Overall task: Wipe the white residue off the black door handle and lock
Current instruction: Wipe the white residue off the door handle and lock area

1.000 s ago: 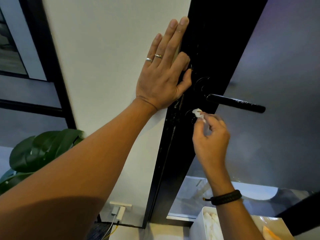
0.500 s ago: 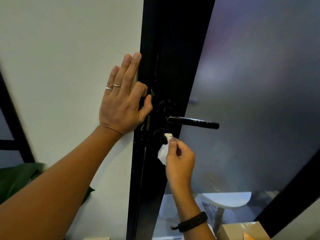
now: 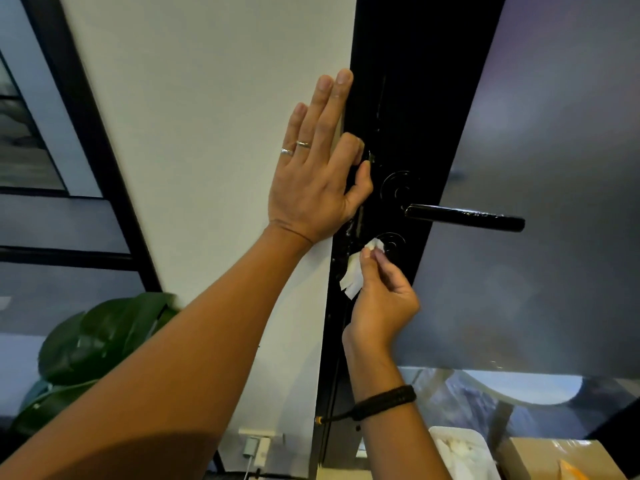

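Note:
A black lever handle (image 3: 465,218) sticks out to the right from a round black rose on the black door stile (image 3: 408,98). Below it sits the round black lock (image 3: 394,242), with faint white marks on its rim. My right hand (image 3: 381,303) pinches a small white wipe (image 3: 355,275) and presses its top corner against the lock's left side. My left hand (image 3: 318,168) lies flat on the white wall (image 3: 207,133), fingers spread upward, thumb resting on the door's edge beside the handle rose.
Frosted glass (image 3: 554,202) fills the door right of the stile. A green plant (image 3: 93,341) stands at lower left. A wall socket with a plug (image 3: 258,445) is low on the wall. A white tub (image 3: 464,452) and a cardboard box (image 3: 554,459) sit at lower right.
The view has swung between frames. My right hand stays at the lock with the wipe, its tip shifted slightly left on the lock. My left hand keeps its place on the wall.

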The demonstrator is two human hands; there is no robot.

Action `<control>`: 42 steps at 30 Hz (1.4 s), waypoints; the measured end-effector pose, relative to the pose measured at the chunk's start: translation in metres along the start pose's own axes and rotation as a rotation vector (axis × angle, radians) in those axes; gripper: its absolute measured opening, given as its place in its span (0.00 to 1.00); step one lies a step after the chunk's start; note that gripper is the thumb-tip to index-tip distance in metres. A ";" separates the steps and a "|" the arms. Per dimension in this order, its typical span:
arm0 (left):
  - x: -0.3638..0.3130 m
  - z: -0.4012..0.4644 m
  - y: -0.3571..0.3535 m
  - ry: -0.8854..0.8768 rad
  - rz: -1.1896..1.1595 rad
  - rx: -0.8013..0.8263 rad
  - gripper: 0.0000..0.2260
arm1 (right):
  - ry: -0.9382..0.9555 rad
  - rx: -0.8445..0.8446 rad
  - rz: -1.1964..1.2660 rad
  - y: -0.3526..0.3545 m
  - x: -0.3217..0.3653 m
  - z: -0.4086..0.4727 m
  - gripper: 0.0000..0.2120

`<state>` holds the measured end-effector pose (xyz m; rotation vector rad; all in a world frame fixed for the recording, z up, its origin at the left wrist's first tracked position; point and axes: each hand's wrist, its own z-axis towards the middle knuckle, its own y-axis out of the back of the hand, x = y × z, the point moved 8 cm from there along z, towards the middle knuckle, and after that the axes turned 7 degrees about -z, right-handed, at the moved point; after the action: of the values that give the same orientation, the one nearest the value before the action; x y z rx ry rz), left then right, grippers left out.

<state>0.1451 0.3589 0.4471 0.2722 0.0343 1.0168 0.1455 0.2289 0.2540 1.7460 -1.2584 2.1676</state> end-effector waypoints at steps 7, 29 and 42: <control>0.001 0.000 0.000 -0.001 -0.005 -0.021 0.08 | -0.089 -0.045 -0.069 0.015 -0.025 0.001 0.08; 0.004 0.002 0.006 0.052 -0.230 -0.004 0.06 | 0.357 0.153 -0.295 -0.014 0.011 -0.026 0.09; 0.015 -0.014 0.011 0.033 -0.461 0.006 0.27 | 0.849 0.170 -0.364 -0.070 0.104 -0.042 0.17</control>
<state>0.1423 0.3799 0.4381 0.2385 0.1239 0.5632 0.1145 0.2594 0.3788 0.7894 -0.5107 2.3858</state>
